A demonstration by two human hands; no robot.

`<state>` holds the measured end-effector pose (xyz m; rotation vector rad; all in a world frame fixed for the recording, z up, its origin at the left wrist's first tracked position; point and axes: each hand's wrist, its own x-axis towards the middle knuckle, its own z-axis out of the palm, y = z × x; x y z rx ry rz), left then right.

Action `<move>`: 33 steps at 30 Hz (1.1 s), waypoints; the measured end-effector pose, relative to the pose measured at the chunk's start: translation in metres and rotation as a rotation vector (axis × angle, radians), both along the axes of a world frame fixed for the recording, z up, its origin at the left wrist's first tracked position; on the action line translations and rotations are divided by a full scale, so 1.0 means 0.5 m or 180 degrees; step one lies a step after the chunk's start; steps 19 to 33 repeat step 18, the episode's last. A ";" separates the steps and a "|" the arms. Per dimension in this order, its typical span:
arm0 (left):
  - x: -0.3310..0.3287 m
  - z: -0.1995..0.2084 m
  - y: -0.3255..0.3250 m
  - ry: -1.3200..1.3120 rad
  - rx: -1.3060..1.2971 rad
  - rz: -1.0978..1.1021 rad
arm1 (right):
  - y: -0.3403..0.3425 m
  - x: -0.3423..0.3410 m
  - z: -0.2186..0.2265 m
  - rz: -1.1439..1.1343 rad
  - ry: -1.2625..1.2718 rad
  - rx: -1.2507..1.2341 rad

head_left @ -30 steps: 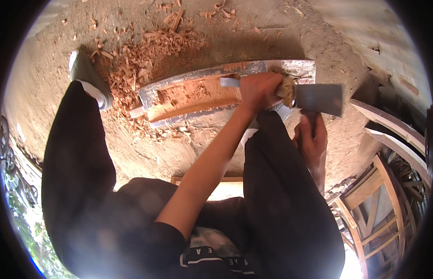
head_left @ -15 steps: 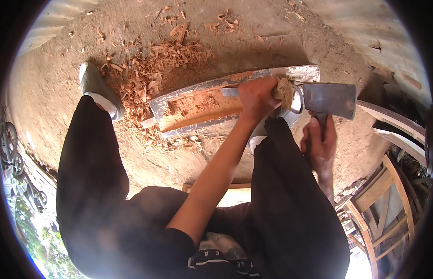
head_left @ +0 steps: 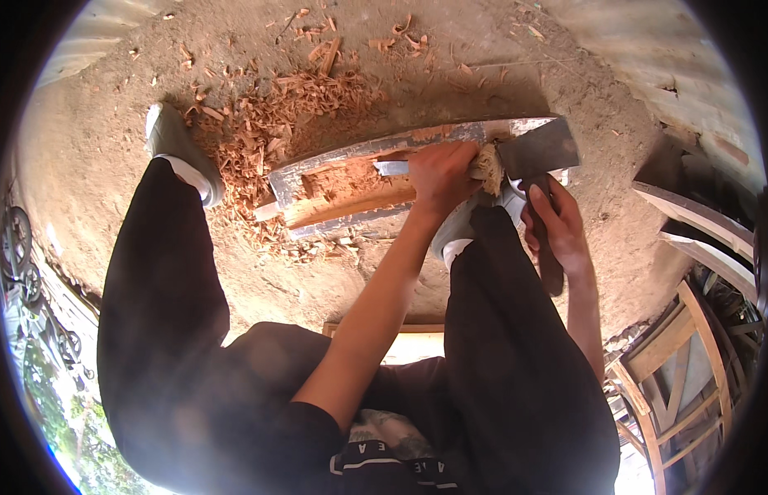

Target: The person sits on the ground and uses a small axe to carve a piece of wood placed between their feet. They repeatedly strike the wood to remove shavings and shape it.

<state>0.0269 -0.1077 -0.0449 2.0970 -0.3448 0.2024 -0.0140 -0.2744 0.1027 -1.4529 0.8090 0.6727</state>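
A long, slightly curved piece of wood (head_left: 351, 220) with worn, flaking paint lies on the ground, its middle hollowed out to bare reddish wood. My left hand (head_left: 440, 177) is closed around a chisel (head_left: 391, 167), whose flat metal blade points left into the hollow. The chisel's frayed, mushroomed handle end sticks out right of my fist. My right hand (head_left: 559, 219) grips a hatchet (head_left: 539, 150) by its dark handle; the broad metal head is at the chisel's frayed end, apparently touching it. My right shoe is beside the wood, partly hidden by my knee.
Reddish wood shavings (head_left: 297, 103) are heaped on the dirt floor beyond the wood and near my left shoe (head_left: 179, 153). Curved boards (head_left: 697, 219) and a wooden chair frame (head_left: 673, 363) stand at the right. A wall (head_left: 648, 62) runs along the far right.
The hatchet has swung left, from apart on the right to the chisel's handle end. My left hand and the chisel have shifted slightly left along the hollow.
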 end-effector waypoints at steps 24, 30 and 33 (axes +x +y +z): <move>-0.065 0.072 0.353 0.0533 -0.0197 0.0341 | -0.025 -0.072 -0.188 -0.0950 -0.0656 0.0682; -0.065 0.072 0.353 0.0533 -0.0197 0.0341 | -0.025 -0.072 -0.188 -0.0950 -0.0656 0.0682; -0.065 0.072 0.353 0.0533 -0.0197 0.0341 | -0.025 -0.072 -0.188 -0.0950 -0.0656 0.0682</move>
